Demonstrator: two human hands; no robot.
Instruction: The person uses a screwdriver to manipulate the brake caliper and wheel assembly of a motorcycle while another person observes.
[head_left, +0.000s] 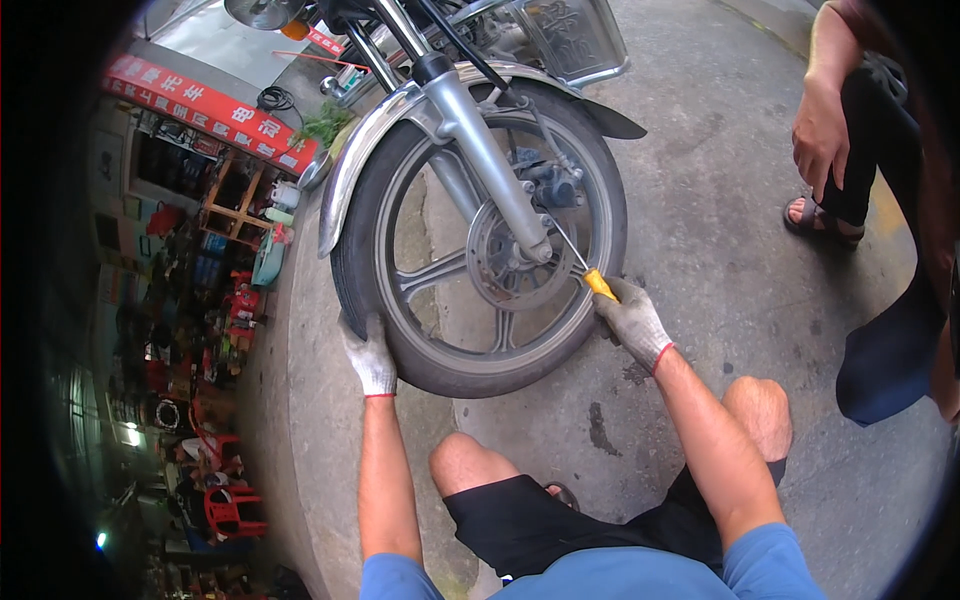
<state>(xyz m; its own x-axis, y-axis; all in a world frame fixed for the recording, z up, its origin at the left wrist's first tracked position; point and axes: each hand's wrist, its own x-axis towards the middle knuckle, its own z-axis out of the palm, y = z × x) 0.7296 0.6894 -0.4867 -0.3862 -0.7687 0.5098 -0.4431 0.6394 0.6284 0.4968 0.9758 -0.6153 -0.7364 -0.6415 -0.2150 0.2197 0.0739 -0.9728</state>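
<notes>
A motorcycle's front wheel [520, 372] fills the middle, under a chrome mudguard [352, 170]. My left hand [367, 355], in a pale glove, grips the tyre at its lower left. My gloved right hand [632, 320] is closed on a yellow-handled screwdriver [599, 283] beside the wheel's right side. The screwdriver's shaft slants up and left toward the brake disc [483, 265] and caliper [555, 185]; where exactly its tip rests is hard to make out. The silver fork leg [490, 165] runs down to the hub.
Another person crouches at the right, a hand [820, 135] hanging by their dark-clad leg and sandalled foot. Along the left, a cluttered workshop front shows a red banner [135, 75], shelves and a red chair [235, 510]. My bent knees rest below the wheel on concrete [700, 180].
</notes>
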